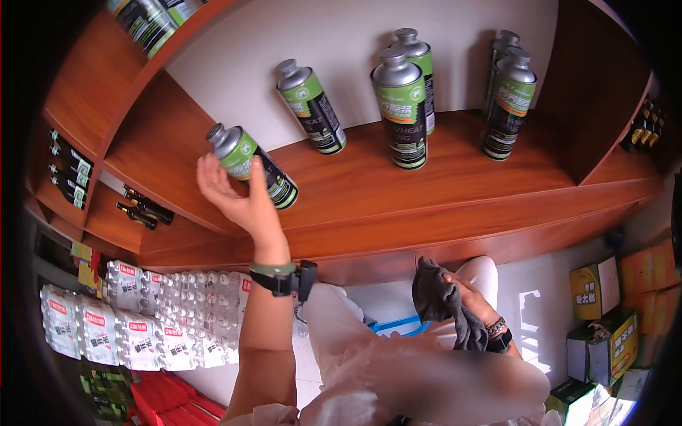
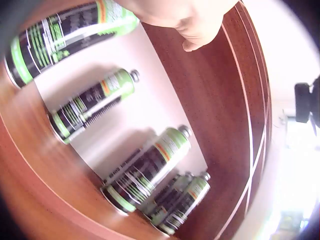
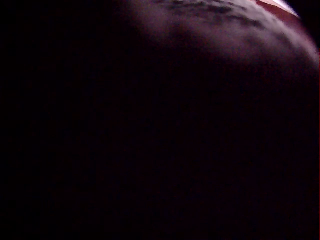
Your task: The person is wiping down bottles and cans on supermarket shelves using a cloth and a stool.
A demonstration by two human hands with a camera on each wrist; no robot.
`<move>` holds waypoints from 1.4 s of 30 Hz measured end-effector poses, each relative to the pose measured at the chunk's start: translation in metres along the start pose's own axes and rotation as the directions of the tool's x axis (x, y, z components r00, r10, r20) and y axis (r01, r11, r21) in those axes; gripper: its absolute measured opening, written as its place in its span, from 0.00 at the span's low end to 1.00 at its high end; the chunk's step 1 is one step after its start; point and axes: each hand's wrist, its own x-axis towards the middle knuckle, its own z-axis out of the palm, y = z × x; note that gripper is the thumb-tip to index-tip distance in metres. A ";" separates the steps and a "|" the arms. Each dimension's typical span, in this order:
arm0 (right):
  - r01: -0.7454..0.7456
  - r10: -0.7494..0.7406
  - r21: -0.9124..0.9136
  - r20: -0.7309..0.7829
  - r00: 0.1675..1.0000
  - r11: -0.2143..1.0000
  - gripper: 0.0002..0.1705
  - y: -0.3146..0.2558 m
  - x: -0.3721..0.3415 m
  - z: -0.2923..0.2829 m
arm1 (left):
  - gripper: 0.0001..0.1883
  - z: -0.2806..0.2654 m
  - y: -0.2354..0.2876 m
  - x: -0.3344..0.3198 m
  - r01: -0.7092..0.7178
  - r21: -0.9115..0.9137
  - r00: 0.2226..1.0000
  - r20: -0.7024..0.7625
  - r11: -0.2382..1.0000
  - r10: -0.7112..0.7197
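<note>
In the head view, my left hand point(image 1: 241, 202) is at the leftmost tall green-and-black can point(image 1: 275, 181), which has a silver neck and cap. The fingers extend beside the can's left side, and the thumb points up in front of its label. In the left wrist view, that hand point(image 2: 187, 15) overlaps the capped end of the can point(image 2: 65, 37). My right hand point(image 1: 472, 298) grips a dark grey cloth point(image 1: 435, 295) low over my lap. Cloth darkens nearly all of the right wrist view.
Several matching cans point(image 1: 401, 117) stand along the reddish wooden shelf point(image 1: 355, 192). Dark bottles point(image 1: 145, 209) lie in compartments at left. Wrapped packs of bottles point(image 1: 142, 334) sit lower left, cartons point(image 1: 600, 341) lower right. An upright wooden panel point(image 1: 600, 92) bounds the shelf at right.
</note>
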 end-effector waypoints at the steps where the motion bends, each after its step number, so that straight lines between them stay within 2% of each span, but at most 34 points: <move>1: 0.002 -0.002 -0.001 0.000 1.000 1.000 0.37 -0.001 -0.001 -0.002 | 0.43 0.012 0.013 -0.009 0.010 -0.094 0.998 0.057 0.996 -0.005; 2: 0.004 -0.004 -0.003 0.002 1.000 1.000 0.37 -0.002 -0.001 -0.004 | 0.44 0.022 0.023 -0.017 0.131 -0.198 0.971 0.222 0.971 -0.086; 4: 0.003 -0.003 0.001 0.006 1.000 1.000 0.36 -0.003 -0.003 -0.004 | 0.47 0.055 0.036 -0.027 0.297 -0.302 0.881 0.452 0.906 -0.139; 6: 0.012 -0.012 0.011 0.002 1.000 1.000 0.36 -0.008 -0.006 -0.006 | 0.51 0.088 0.048 -0.035 0.483 -0.329 0.789 0.566 0.811 -0.241; 7: 0.021 -0.021 0.009 -0.005 1.000 1.000 0.36 -0.006 -0.008 -0.008 | 0.55 0.105 0.046 -0.035 0.529 -0.282 0.747 0.602 0.800 -0.281; 10: 0.044 -0.044 -0.019 -0.037 0.998 0.999 0.35 -0.005 -0.016 -0.015 | 0.59 0.154 0.036 -0.039 0.536 -0.246 0.711 0.648 0.808 -0.274; 11: 0.047 -0.049 -0.040 -0.050 0.998 0.998 0.34 -0.013 -0.025 -0.013 | 0.59 0.168 0.038 -0.041 0.547 -0.293 0.716 0.649 0.784 -0.256; 14: 0.089 -0.092 -0.044 -0.072 0.993 0.995 0.33 -0.015 -0.035 -0.017 | 0.57 0.194 0.045 -0.044 0.554 -0.224 0.701 0.645 0.802 -0.305; 16: 0.110 -0.112 -0.030 -0.090 0.990 0.993 0.33 -0.012 -0.039 -0.022 | 0.52 0.204 0.041 -0.050 0.497 -0.206 0.763 0.566 0.843 -0.312; 18: 0.114 -0.116 -0.022 -0.114 0.987 0.993 0.32 -0.010 -0.042 -0.025 | 0.49 0.209 0.037 -0.051 0.458 -0.187 0.798 0.518 0.869 -0.309; 19: 0.140 -0.141 -0.019 -0.109 0.984 0.990 0.32 -0.011 -0.044 -0.026 | 0.47 0.208 0.035 -0.052 0.489 -0.167 0.783 0.516 0.856 -0.347; 21: 0.194 -0.194 -0.014 -0.098 0.976 0.981 0.32 -0.016 -0.047 -0.027 | 0.46 0.200 0.044 -0.051 0.549 -0.246 0.758 0.550 0.799 -0.351; 23: 0.270 -0.274 -0.052 -0.158 0.949 0.962 0.30 -0.023 -0.050 -0.023 | 0.45 0.181 0.058 -0.052 0.575 -0.301 0.744 0.579 0.761 -0.334; 25: 0.392 -0.403 -0.095 -0.218 0.889 0.915 0.29 -0.031 -0.049 -0.019 | 0.49 0.158 0.061 -0.060 0.576 -0.375 0.743 0.611 0.727 -0.274; 26: 0.467 -0.482 -0.120 -0.246 0.841 0.876 0.29 -0.034 -0.048 -0.016 | 0.49 0.143 0.064 -0.068 0.568 -0.404 0.748 0.616 0.717 -0.246; 28: 0.588 -0.599 -0.130 -0.276 0.752 0.798 0.30 -0.051 -0.046 -0.001 | 0.47 0.105 0.087 -0.082 0.696 -0.411 0.680 0.640 0.589 -0.357; 30: 0.682 -0.677 -0.097 -0.285 0.679 0.725 0.32 -0.079 -0.047 0.031 | 0.44 0.069 0.121 -0.095 0.784 -0.499 0.621 0.619 0.370 -0.480; 31: 0.712 -0.733 -0.177 -0.210 0.647 0.680 0.34 -0.081 -0.046 0.041 | 0.41 0.053 0.120 -0.107 0.799 -0.521 0.596 0.627 0.299 -0.501; 32: 0.743 -0.782 -0.250 -0.128 0.610 0.621 0.37 -0.083 -0.042 0.051 | 0.38 0.038 0.106 -0.123 0.758 -0.530 0.650 0.661 0.379 -0.375; 33: 0.819 -0.926 -0.498 0.079 0.370 0.285 0.39 -0.085 -0.029 0.061 | 0.39 0.025 0.116 -0.127 0.772 -0.522 0.631 0.695 0.361 -0.344; 34: 0.771 -0.929 -0.626 0.342 0.140 -0.114 0.40 -0.085 -0.017 0.070 | 0.40 0.012 0.125 -0.131 0.787 -0.512 0.611 0.726 0.345 -0.316; 37: 0.714 -0.889 -0.664 0.439 0.131 -0.223 0.45 -0.095 -0.020 0.103 | 0.49 -0.020 0.102 -0.150 0.888 -0.425 0.458 0.784 0.176 -0.420; 38: 0.771 -0.902 -0.629 0.384 0.196 -0.100 0.45 -0.096 -0.019 0.108 | 0.52 -0.026 0.105 -0.145 0.910 -0.399 0.406 0.795 0.116 -0.450; 40: 0.838 -0.895 -0.523 0.285 0.344 0.156 0.45 -0.094 -0.019 0.119 | 0.56 -0.037 0.115 -0.134 0.871 -0.464 0.488 0.788 0.158 -0.375; 41: 0.830 -0.856 -0.406 0.184 0.484 0.382 0.44 -0.090 -0.021 0.124 | 0.57 -0.038 0.126 -0.123 0.844 -0.506 0.535 0.771 0.178 -0.344; 42: 0.829 -0.853 -0.353 0.134 0.504 0.435 0.38 -0.094 -0.019 0.132 | 0.57 -0.042 0.124 -0.127 0.824 -0.542 0.564 0.753 0.166 -0.340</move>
